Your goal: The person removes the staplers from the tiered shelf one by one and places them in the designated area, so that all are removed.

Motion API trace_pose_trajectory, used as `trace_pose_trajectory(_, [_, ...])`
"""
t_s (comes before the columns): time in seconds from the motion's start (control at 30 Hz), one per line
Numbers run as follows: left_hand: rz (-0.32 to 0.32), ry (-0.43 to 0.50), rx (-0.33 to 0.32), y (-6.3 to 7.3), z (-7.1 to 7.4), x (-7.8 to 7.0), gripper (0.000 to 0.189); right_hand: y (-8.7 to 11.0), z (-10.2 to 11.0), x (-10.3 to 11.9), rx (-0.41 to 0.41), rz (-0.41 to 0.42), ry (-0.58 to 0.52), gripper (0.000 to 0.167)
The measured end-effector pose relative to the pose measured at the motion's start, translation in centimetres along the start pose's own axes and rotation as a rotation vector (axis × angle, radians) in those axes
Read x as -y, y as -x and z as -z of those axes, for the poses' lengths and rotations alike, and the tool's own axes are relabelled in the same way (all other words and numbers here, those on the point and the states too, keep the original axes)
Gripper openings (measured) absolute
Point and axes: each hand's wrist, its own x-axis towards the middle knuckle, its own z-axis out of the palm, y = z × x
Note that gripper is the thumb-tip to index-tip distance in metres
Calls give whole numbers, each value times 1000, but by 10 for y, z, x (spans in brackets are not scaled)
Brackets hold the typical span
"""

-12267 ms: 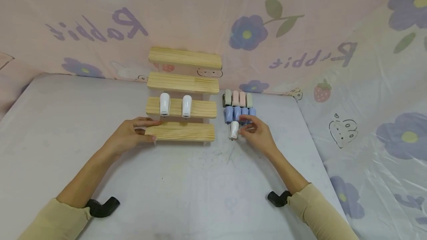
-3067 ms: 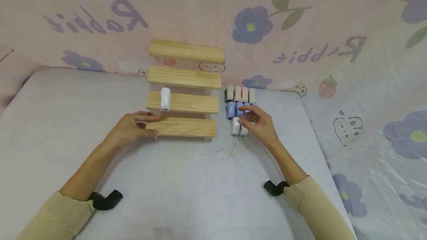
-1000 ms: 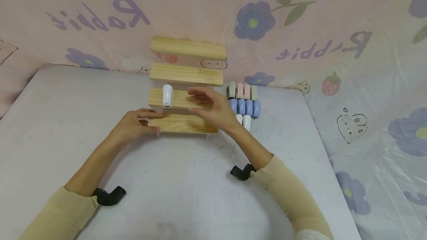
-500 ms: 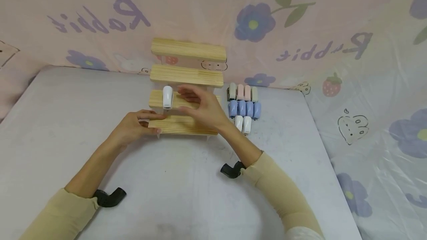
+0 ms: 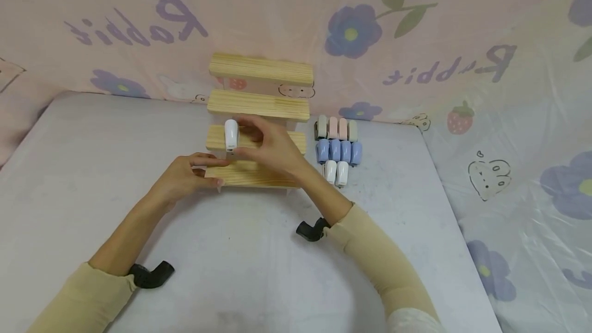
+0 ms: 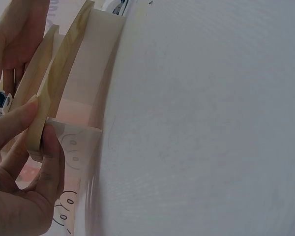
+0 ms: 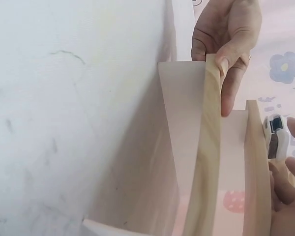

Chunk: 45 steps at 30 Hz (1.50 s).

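Observation:
A white mini stapler (image 5: 231,135) stands at the left part of the second-lowest board of a stepped wooden rack (image 5: 261,104). My right hand (image 5: 275,148) is just right of it, thumb and index finger spread at its side; in the right wrist view the fingertips are right beside the stapler (image 7: 280,140). My left hand (image 5: 182,176) pinches the left end of the lowest board (image 6: 42,115) between thumb and fingers. On the table right of the rack, two white mini staplers (image 5: 336,172) stand side by side in front of several blue ones (image 5: 339,151).
Behind the blue staplers is a row of grey-green and pink staplers (image 5: 337,127). Clear side supports (image 6: 73,128) hold up the boards. A patterned curtain (image 5: 263,9) hangs close behind the rack. Black curved pieces (image 5: 151,275) stick out at both wrists.
Since the oldest frame, one white stapler has left the rack and another stands on the table. Lately my right hand has moved left from the table staplers to the rack's stapler; the left stays put.

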Motion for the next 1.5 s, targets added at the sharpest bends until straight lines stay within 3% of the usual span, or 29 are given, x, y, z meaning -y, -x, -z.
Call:
trace_pose_trajectory(0.33, [0, -3, -3, 1, 0, 0, 55, -7, -6, 2, 25, -20, 154, 75])
trace_pose_trajectory(0.63, [0, -8, -9, 0, 0, 0, 55, -8, -9, 1, 16, -14, 218, 72])
trace_pose_trajectory(0.87, [4, -13, -3, 0, 0, 0, 55, -4, -7, 1, -20, -52, 166, 72])
trace_pose_trajectory(1.2, [-26, -15, -13, 0, -1, 0, 53, -3, -3, 1, -9, -29, 23, 69])
trace_pose_trajectory(1.5, [-13, 4, 3, -1, 1, 0, 53, 7, 4, -1, -34, 3, -7, 66])
